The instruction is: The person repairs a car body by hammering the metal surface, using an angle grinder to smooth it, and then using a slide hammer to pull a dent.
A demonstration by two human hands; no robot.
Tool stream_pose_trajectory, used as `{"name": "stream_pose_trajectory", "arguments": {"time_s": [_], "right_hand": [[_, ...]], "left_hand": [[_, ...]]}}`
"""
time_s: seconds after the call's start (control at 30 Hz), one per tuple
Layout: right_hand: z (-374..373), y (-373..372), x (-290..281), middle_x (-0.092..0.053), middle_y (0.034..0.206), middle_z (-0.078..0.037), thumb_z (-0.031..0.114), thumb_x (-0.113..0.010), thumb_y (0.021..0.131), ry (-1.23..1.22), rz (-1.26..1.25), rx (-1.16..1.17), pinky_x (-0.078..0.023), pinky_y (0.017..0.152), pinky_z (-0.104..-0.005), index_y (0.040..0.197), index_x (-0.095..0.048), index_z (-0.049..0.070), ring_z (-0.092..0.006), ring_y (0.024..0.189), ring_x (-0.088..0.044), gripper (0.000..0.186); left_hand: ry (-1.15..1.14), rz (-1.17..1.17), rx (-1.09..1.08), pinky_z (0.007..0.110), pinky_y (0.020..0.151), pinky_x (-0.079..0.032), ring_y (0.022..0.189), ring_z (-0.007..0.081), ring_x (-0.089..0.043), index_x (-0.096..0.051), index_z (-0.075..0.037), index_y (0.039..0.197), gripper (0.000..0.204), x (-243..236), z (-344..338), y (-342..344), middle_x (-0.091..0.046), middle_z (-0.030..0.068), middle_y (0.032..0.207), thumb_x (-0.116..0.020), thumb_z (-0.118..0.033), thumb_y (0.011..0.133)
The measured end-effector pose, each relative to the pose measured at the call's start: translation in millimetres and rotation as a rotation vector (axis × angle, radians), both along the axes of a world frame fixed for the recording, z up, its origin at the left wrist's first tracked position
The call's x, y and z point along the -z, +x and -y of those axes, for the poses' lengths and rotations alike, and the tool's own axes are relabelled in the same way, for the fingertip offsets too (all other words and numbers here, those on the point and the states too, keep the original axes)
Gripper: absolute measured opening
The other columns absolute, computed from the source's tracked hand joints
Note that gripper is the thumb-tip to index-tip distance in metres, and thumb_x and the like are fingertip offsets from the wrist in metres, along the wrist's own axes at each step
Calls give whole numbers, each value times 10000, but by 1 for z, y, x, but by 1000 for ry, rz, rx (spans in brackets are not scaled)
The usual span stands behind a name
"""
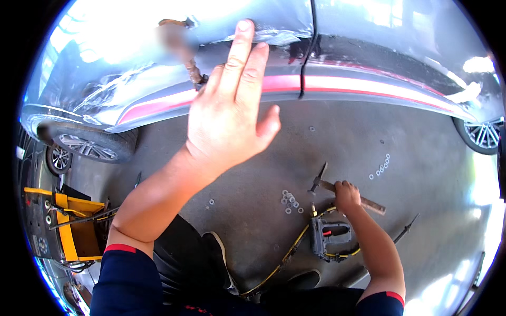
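Note:
My left hand [226, 113] is raised over the scratched grey car panel [358, 26], fingers stretched out, fingertips on or very near its surface; I cannot tell whether they touch. Behind it, a brownish rod-like tool [192, 66] stands at the panel, its upper end blurred. A red-and-white stripe [342, 84] runs along the panel's lower part. Down at the right, my right hand [348, 197] grips the wooden handle of a hammer [318, 181], just above a grey handheld tool [332, 234] with a cable.
A loose pile of washers [290, 203] and a scattered row of others [380, 169] lie on the concrete floor [263, 174]. A yellow-and-black machine [74, 226] stands at lower left. Car wheels [92, 145] flank the floor area. A long dark rod [405, 231] lies at right.

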State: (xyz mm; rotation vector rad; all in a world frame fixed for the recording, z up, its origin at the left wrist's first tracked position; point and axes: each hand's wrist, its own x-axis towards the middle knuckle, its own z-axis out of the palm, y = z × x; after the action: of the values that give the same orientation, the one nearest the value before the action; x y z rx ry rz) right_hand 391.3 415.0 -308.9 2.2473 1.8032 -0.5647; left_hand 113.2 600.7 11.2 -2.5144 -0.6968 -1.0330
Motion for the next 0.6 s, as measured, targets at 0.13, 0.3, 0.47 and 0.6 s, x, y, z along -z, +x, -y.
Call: {"name": "stream_pose_trajectory", "arguments": {"time_s": [0.13, 0.3, 0.47, 0.6], "right_hand": [[-10, 16, 13, -668, 1183, -113, 132, -613, 890, 29, 9, -36, -464, 1000, -482, 1172, -652, 148, -304, 1206, -618, 285], [-21, 10, 14, -652, 1222, -30, 124, -602, 920, -4, 101, -133, -434, 1016, -475, 1243, -673, 234, -263, 1252, -568, 349], [-17, -9, 8, -631, 1247, -30, 126, -624, 910, 74, 95, -97, -401, 1046, -456, 1217, -693, 235, -244, 1237, -546, 333], [-16, 4, 1, -630, 1251, -49, 118, -634, 898, 67, 99, -63, -425, 1042, -458, 1218, -692, 217, -258, 1265, -541, 340]], "left_hand": [[-127, -98, -52, 402, 1014, -546, 1311, 379, -586, -533, -31, 1434, 668, -12, 13, 9, -403, 225, 1584, -757, -119, 811], [-313, -114, 64, 521, 1106, -475, 1468, 470, -368, -358, 34, 1515, 810, 1, 3, 0, -203, 256, 1667, -703, -35, 786], [-121, -4, 31, 403, 958, -570, 1201, 338, -662, -553, -72, 1424, 569, 15, -14, -7, -591, 181, 1411, -744, -188, 900], [-48, -153, -144, 387, 899, -575, 1110, 293, -699, -589, -103, 1397, 504, 15, -15, -12, -704, 130, 1223, -730, -288, 950]]}}
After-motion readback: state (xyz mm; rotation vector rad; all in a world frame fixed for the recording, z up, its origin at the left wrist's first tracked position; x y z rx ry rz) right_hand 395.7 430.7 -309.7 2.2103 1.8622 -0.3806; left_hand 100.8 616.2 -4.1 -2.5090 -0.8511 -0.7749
